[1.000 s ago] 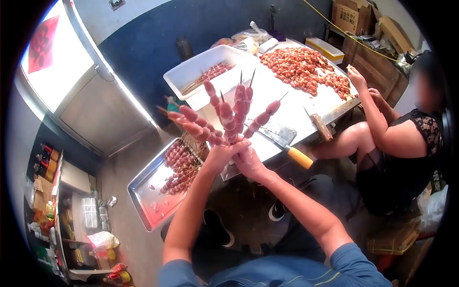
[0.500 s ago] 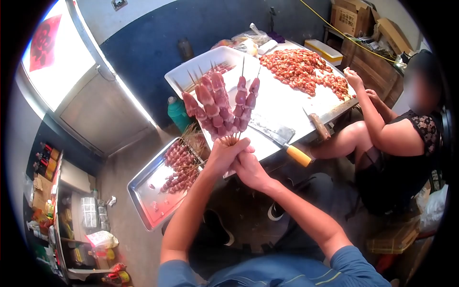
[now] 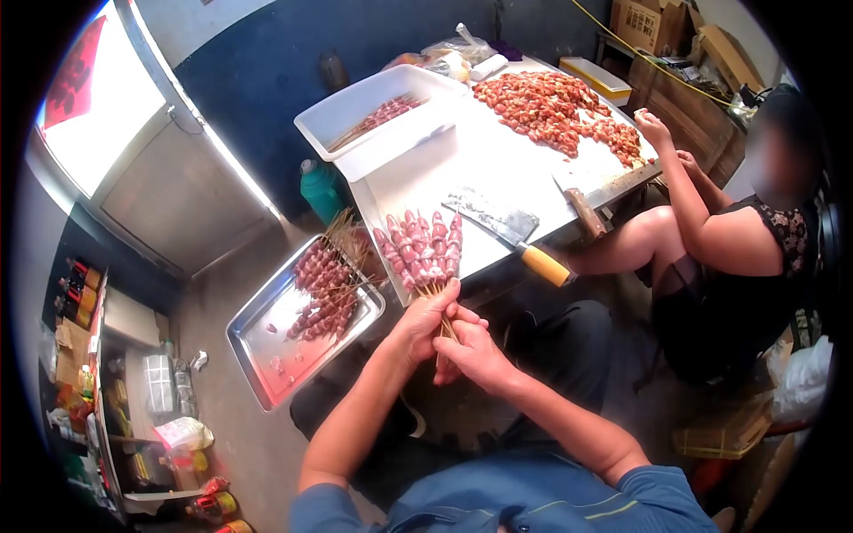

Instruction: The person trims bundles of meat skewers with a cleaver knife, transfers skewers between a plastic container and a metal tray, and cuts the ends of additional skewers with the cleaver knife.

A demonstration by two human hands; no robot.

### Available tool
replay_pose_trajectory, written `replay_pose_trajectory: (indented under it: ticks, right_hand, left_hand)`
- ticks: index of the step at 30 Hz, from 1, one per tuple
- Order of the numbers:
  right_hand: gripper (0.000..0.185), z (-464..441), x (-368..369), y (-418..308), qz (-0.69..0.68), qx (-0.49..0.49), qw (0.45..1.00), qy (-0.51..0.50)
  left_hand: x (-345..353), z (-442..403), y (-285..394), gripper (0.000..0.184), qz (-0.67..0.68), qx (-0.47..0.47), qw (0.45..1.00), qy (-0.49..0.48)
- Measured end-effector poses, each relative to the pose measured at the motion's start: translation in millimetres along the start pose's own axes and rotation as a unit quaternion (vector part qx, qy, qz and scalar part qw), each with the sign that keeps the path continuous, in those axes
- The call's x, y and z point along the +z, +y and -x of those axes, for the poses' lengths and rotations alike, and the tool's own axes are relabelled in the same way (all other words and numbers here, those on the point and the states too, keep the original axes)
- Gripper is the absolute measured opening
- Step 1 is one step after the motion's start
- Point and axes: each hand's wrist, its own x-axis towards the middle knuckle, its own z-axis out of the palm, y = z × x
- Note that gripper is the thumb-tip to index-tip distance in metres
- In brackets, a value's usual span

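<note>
Several meat skewers (image 3: 422, 249) stand fanned out in a bundle over the near left corner of the white table (image 3: 391, 191). My left hand (image 3: 425, 327) is closed around their bare sticks, just below the meat. Lower down, my right hand (image 3: 475, 351) has its fingers closed on the stick ends, its palm side hidden. To the left, a metal tray (image 3: 258, 377) holds a heap of threaded skewers (image 3: 324, 293) and a few loose pieces in reddish liquid. A cleaver (image 3: 498, 216) with a yellow handle lies on the table, right of the bundle.
A white tub (image 3: 373, 160) with more skewers stands at the table's far left. Behind lies a pile of cut meat (image 3: 551, 111). A wooden-handled knife (image 3: 584, 213) rests by the right edge, beside a seated person (image 3: 729, 249). A green bottle (image 3: 322, 191) stands left of the table.
Both hands have come down and nearer to me with the skewer bundle. My right hand now sits lower on the sticks, slightly apart from the left. The view has shifted a little.
</note>
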Motion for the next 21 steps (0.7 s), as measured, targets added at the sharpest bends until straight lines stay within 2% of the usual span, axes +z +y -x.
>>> replay_pose_trajectory:
  ticks: [4,7,9,11,12,14,16,17,19,21]
  right_hand:
    - [0.020,-2,3,9,-0.060,0.037,0.997,0.022]
    - [0.017,-2,4,12,-0.082,0.041,0.996,0.022]
    - [0.017,-5,3,15,-0.075,0.031,0.997,0.021]
    - [0.018,-6,2,16,-0.068,0.020,0.997,0.019]
    - [0.020,-5,4,18,-0.044,0.005,0.999,0.015]
    - [0.023,-2,4,17,-0.021,-0.007,1.000,0.010]
    - [0.031,4,-2,6,0.125,-0.018,0.992,-0.009]
    - [0.031,10,-7,1,0.126,-0.018,0.992,-0.009]
    - [0.032,24,-21,-7,0.286,-0.056,0.956,-0.017]
    - [0.028,34,-34,-11,0.306,-0.132,0.943,0.030]
  left_hand:
    - [-3,0,-4,0.049,-0.010,-0.022,1.000,0.017]
    - [-1,8,-8,0.044,0.003,-0.010,1.000,-0.025]
    - [0,15,-12,0.042,0.059,0.021,0.996,-0.066]
    - [-4,20,-21,0.039,0.049,0.042,0.996,-0.064]
    - [-6,21,-23,0.037,0.038,0.065,0.995,-0.060]
    - [-12,20,-25,0.031,0.045,0.053,0.996,-0.056]
    - [-13,20,-23,0.031,0.051,0.058,0.995,-0.063]
    - [-9,24,-18,0.028,0.064,0.045,0.995,-0.064]
    - [-19,17,-21,0.026,0.064,0.056,0.994,-0.069]
    - [-13,18,-18,0.022,0.067,0.050,0.995,-0.062]
